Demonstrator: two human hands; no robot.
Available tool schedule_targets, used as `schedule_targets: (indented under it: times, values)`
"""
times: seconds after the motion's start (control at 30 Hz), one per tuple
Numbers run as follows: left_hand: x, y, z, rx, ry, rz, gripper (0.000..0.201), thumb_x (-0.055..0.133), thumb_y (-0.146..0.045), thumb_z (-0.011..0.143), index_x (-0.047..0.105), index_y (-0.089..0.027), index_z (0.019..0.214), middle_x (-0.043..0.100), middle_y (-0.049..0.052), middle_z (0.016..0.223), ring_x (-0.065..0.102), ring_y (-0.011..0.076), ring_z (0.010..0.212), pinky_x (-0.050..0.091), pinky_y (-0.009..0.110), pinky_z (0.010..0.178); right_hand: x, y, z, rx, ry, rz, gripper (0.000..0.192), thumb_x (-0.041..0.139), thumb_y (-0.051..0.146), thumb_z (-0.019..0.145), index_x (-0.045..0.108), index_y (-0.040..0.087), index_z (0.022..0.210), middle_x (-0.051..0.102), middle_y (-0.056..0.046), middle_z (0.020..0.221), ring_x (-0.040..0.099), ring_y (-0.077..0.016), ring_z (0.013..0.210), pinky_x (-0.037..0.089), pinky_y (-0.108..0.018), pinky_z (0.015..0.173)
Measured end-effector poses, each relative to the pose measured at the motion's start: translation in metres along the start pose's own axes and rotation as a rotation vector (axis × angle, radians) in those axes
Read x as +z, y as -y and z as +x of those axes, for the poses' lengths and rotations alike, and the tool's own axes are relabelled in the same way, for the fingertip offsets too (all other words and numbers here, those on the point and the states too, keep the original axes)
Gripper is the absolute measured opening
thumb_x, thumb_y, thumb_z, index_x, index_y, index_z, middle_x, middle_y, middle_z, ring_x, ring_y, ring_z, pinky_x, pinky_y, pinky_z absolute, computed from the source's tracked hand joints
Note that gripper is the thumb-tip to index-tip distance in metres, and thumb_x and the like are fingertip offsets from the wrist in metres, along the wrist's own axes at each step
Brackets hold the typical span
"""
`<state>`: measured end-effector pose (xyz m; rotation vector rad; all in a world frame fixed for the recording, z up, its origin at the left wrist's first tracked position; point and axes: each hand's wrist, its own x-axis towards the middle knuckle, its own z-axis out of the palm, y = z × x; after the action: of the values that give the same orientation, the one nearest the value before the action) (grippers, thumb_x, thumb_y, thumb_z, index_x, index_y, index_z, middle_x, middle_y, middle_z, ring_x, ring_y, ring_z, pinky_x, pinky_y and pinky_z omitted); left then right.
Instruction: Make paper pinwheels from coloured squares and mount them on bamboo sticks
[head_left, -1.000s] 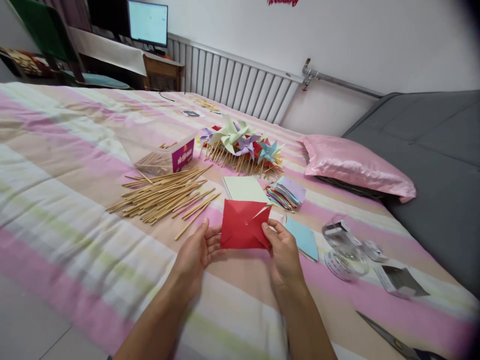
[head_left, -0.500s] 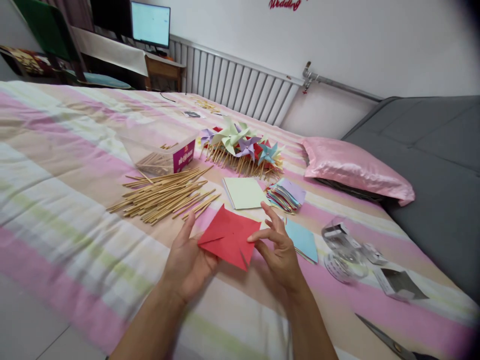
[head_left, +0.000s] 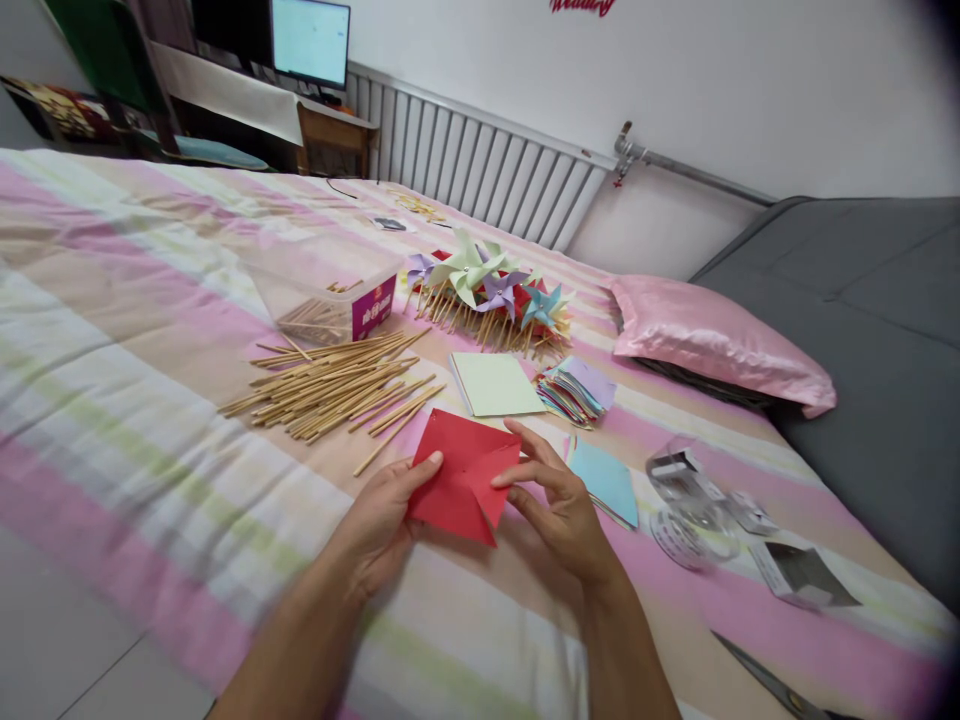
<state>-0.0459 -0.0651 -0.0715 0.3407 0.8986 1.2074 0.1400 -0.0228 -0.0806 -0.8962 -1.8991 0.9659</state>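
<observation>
Between my hands is a square of red paper (head_left: 461, 475), with slits cut inward from its corners. My left hand (head_left: 386, 515) grips its left edge, thumb on top and fingers underneath. At the right edge, my right hand (head_left: 559, 510) pinches the paper between thumb and fingertips. Just beyond lie a stack of pale green paper (head_left: 499, 385), a pile of coloured paper pieces (head_left: 574, 390) and a stack of light blue paper (head_left: 604, 480). Loose wooden sticks (head_left: 337, 385) are heaped to the left, and finished paper pinwheels (head_left: 487, 285) on sticks lie behind.
A clear plastic box (head_left: 322, 285) holding sticks stands at the left. Clear containers (head_left: 690, 510) and a small open box (head_left: 802, 575) sit at the right, with scissors (head_left: 780, 690) near the front. A pink pillow (head_left: 720, 335) rests by the grey headboard (head_left: 847, 300).
My left thumb has come down onto the red paper's left side; before, it was held off the sheet. The paper has turned slightly, and my right fingers stay at its right edge.
</observation>
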Motion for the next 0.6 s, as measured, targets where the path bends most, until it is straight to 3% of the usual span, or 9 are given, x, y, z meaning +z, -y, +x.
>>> schedule_targets:
  times: [0.1,0.2,0.37,0.6]
  values:
    - [-0.0019,0.0009,-0.0002,-0.003,0.036,0.01,0.025,0.064,-0.026,0.078,0.071,-0.007,0.092,0.074,0.012,0.074,0.065,0.0171,0.056,0.051,0.025,0.056,0.0005,0.0013,0.0003,0.018,0.024,0.074,0.013,0.063,0.036,0.08,0.073,0.027,0.084,0.05,-0.005,0.135,0.043,-0.0248,0.126,0.033,-0.043,0.103]
    - [-0.003,0.0025,-0.0005,-0.002,0.059,0.024,0.025,0.064,-0.027,0.079,0.071,-0.008,0.092,0.074,0.012,0.076,0.066,0.0167,0.058,0.052,0.026,0.058,0.0014,0.0019,0.0005,0.043,0.068,0.104,0.017,0.061,0.038,0.082,0.073,0.025,0.083,0.066,-0.008,0.106,0.056,-0.0245,0.108,0.042,-0.041,0.093]
    - [0.0005,0.0038,-0.0022,-0.001,0.113,0.06,0.025,0.064,-0.028,0.079,0.071,-0.008,0.093,0.074,0.013,0.081,0.066,0.0153,0.061,0.052,0.024,0.061,0.0031,-0.0015,-0.0005,0.142,0.032,0.149,0.022,0.059,0.038,0.083,0.067,0.02,0.073,0.065,-0.003,0.076,0.059,-0.0179,0.075,0.046,-0.03,0.075]
    - [0.0043,0.0058,-0.0027,0.006,0.109,0.158,0.03,0.068,-0.032,0.074,0.071,-0.008,0.091,0.074,0.011,0.078,0.065,0.0164,0.061,0.05,0.025,0.063,0.0046,-0.0024,-0.0015,0.189,0.021,0.192,0.022,0.062,0.035,0.082,0.065,0.018,0.069,0.065,-0.001,0.071,0.059,-0.0152,0.07,0.044,-0.025,0.068]
